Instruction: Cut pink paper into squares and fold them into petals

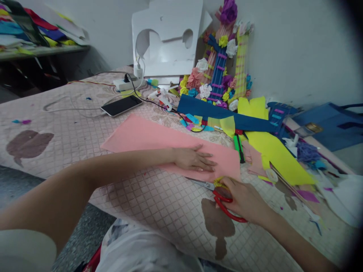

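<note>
A long sheet of pink paper lies across the table in front of me. My left hand rests flat on it with the fingers spread, pressing near its right half. Red-handled scissors are in my right hand, at the sheet's near right edge. Their blades point left, and the tips lie along or under the paper's edge; I cannot tell which. Something small and yellow shows by the scissors' pivot, next to my right fingers.
Beyond the sheet lie a phone, a power strip, a glue gun and blue paper. A green cutter and yellow paper are on the right. Paper-flower decorations lean against the wall.
</note>
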Tool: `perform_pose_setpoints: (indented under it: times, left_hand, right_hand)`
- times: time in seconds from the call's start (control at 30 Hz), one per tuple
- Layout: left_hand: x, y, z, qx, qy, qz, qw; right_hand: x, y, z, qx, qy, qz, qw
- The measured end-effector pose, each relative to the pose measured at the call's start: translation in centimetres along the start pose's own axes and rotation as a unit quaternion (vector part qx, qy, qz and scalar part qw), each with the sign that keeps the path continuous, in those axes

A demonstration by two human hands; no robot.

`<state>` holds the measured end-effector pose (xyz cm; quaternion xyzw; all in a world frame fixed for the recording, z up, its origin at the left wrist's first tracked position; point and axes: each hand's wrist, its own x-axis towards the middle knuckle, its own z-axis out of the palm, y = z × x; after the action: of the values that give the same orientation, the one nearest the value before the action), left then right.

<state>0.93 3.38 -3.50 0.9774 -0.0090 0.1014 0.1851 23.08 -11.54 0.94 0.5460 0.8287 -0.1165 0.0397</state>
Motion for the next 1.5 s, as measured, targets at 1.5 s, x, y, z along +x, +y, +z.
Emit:
perform_pose_setpoints:
  times: [1.5]
  left_hand:
    - [0.0, 0.0, 0.2, -0.028, 0.011, -0.009, 1.0]
  right_hand:
    - [1.6, -2.3, -0.2, 0.0, 0.023, -0.009, 1.0]
